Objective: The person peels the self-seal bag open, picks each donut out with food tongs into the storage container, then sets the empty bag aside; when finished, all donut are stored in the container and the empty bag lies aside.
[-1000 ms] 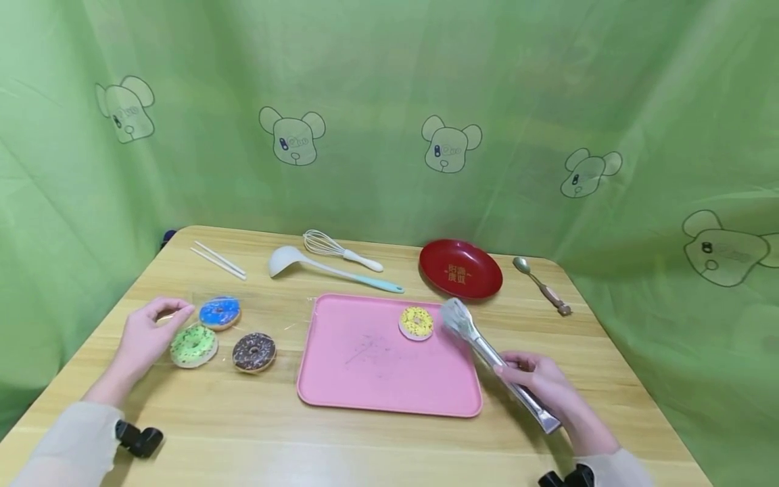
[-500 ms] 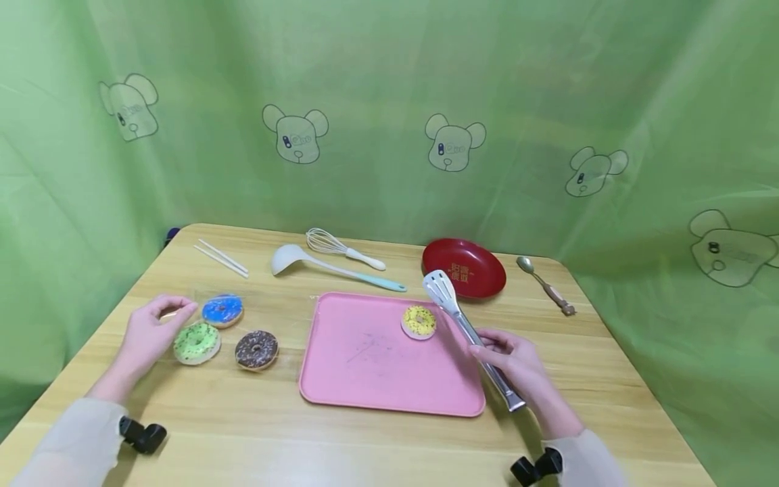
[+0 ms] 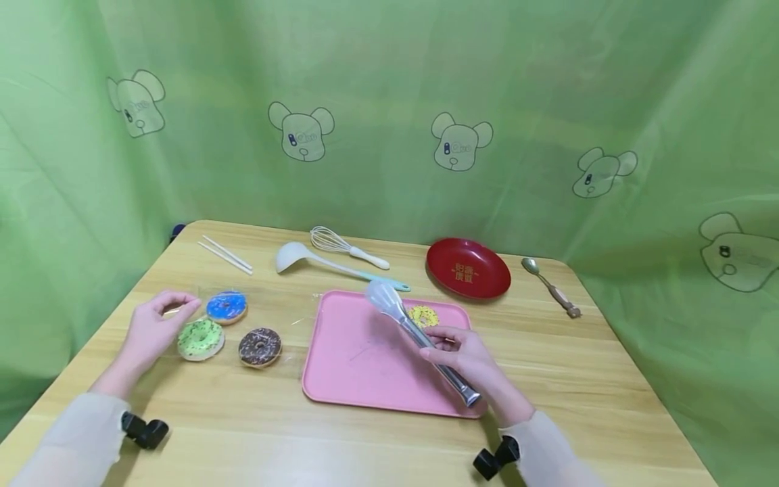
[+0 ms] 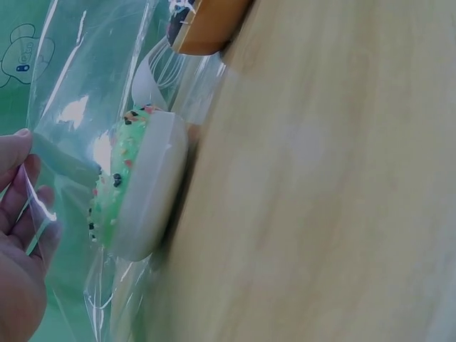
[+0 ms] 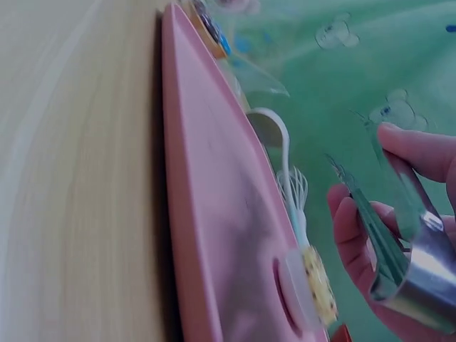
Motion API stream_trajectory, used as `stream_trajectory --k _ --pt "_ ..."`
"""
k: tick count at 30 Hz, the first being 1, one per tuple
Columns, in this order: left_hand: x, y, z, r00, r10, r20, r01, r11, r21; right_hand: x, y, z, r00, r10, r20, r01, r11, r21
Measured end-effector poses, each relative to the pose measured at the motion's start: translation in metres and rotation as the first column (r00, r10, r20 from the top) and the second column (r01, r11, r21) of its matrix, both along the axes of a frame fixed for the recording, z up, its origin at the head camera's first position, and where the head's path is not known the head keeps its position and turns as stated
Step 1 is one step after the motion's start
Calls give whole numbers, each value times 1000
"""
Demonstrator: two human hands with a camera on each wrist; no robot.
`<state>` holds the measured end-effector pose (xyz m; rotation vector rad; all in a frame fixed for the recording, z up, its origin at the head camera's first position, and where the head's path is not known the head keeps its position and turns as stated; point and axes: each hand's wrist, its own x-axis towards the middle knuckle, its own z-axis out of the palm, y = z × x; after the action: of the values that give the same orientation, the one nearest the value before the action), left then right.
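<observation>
In the left wrist view, my left hand (image 3: 149,331) pinches the edge of a clear plastic sheet (image 4: 71,107) between thumb and fingers. The sheet spreads over a green sprinkled donut (image 3: 209,346), a blue donut (image 3: 218,312) and a chocolate donut (image 3: 249,353) on the table's left side. With thumb and fingers on either side, my right hand (image 3: 468,358) holds metal tongs (image 3: 414,331), their two arms spread apart and nothing between them. They hang above a pink tray (image 3: 347,372), slanting toward its back left. A yellow donut (image 3: 431,316) lies on the tray, partly covered by tongs and hand.
Behind the tray lie a white ladle (image 3: 291,256) with a light blue handle and a white whisk (image 3: 368,258). White chopsticks (image 3: 226,256) are at the back left. A red plate (image 3: 447,260) and a spoon (image 3: 552,291) sit at the back right. A green curtain (image 3: 377,189) hangs behind.
My right hand has carried the tongs leftward, from the tray's right edge to above its middle. The left hand has kept its pinch on the plastic sheet. The whole view has shifted slightly.
</observation>
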<state>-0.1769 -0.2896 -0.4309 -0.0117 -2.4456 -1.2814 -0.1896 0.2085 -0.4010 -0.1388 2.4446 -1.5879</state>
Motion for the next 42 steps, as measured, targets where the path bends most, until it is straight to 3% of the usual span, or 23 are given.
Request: stream_trajectory --k 10,20,24,27,32,34,42 --pt "2 -3 1 1000 -4 -8 4 1000 -3 -1 -34 1 976 213 -35 -213 977 15" --pt "3 -2 1 1000 0 2 0 1000 -4 -6 -60 -1 929 367 -43 -363 928 83" --pt "3 -3 1 1000 3 1 -3 1000 2 -12 -74 0 914 402 -58 -395 913 101" --pt "3 -4 1 1000 2 -3 -2 1000 -2 -12 -87 7 911 411 -47 -404 908 112" --pt "2 -4 1 1000 -9 -11 9 1000 7 -19 -104 4 909 416 -26 -410 903 125" --pt "1 -4 2 1000 -12 -15 13 1000 15 -24 -107 -3 909 418 -14 -414 904 110" --pt "0 -5 2 999 -25 -28 26 999 38 -28 -112 -3 890 454 30 -455 885 98"
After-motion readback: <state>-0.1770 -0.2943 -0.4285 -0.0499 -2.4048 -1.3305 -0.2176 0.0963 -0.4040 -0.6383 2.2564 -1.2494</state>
